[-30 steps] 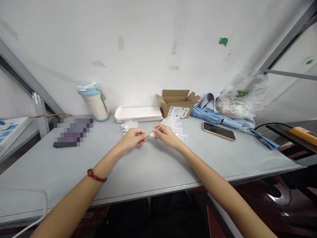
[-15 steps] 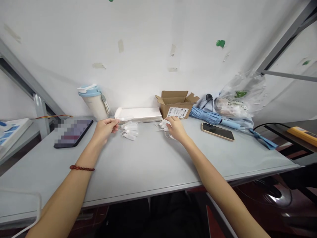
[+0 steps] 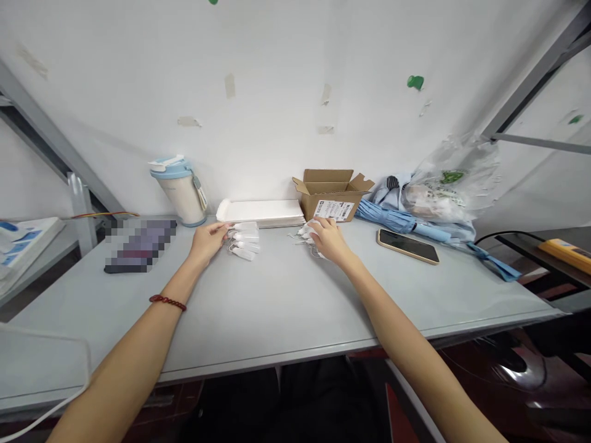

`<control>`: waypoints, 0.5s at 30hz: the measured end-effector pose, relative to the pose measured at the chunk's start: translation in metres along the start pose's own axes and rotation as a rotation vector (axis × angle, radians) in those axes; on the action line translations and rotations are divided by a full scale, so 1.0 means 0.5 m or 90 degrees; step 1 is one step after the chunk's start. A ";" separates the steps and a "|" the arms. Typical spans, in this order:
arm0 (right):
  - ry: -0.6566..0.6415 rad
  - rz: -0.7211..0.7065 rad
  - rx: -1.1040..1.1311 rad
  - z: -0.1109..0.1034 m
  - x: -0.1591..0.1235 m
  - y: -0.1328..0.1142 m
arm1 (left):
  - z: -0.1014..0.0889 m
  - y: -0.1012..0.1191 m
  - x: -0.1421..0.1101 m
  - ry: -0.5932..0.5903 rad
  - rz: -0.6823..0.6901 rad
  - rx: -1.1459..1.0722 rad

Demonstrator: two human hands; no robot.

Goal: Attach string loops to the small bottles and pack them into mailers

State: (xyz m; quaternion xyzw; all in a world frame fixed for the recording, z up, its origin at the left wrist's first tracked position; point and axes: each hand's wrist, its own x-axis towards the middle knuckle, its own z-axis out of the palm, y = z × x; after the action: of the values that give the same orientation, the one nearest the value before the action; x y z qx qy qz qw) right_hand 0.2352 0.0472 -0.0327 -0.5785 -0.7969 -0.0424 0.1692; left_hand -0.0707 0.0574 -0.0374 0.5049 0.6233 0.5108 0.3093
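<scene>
My left hand (image 3: 207, 239) reaches to a small row of white tag-like pieces (image 3: 244, 240) on the grey table (image 3: 277, 307); its fingertips touch the left end of the row, fingers loosely curled. My right hand (image 3: 325, 239) rests on a pile of small clear plastic bags (image 3: 305, 233) just in front of an open cardboard box (image 3: 329, 192), its fingers bent down onto the pile. What the fingers grip, if anything, is hidden. A red bead bracelet (image 3: 167, 301) sits on my left wrist.
A stack of white trays (image 3: 261, 212) lies against the wall. A pale blue-lidded cup (image 3: 181, 189) stands at the left, a dark tablet (image 3: 138, 246) beside it. A phone (image 3: 407, 246), a folded blue umbrella (image 3: 406, 221) and a plastic bag (image 3: 450, 181) are at the right.
A second ago both hands held a small white piece together at the table's middle. They have parted: the left went to the row of white pieces, the right to the bag pile.
</scene>
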 end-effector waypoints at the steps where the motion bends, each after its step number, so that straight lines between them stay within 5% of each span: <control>1: -0.005 0.001 -0.007 0.001 0.000 0.000 | 0.000 -0.001 0.001 0.001 -0.002 0.007; 15: -0.013 0.003 -0.005 0.015 0.003 -0.004 | 0.002 0.028 -0.016 0.057 0.030 0.060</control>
State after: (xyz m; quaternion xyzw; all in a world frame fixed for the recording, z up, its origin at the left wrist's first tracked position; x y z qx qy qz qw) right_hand 0.2312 0.0497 -0.0391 -0.5817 -0.7968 -0.0391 0.1588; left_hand -0.0629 0.0495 -0.0254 0.5099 0.6479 0.5100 0.2453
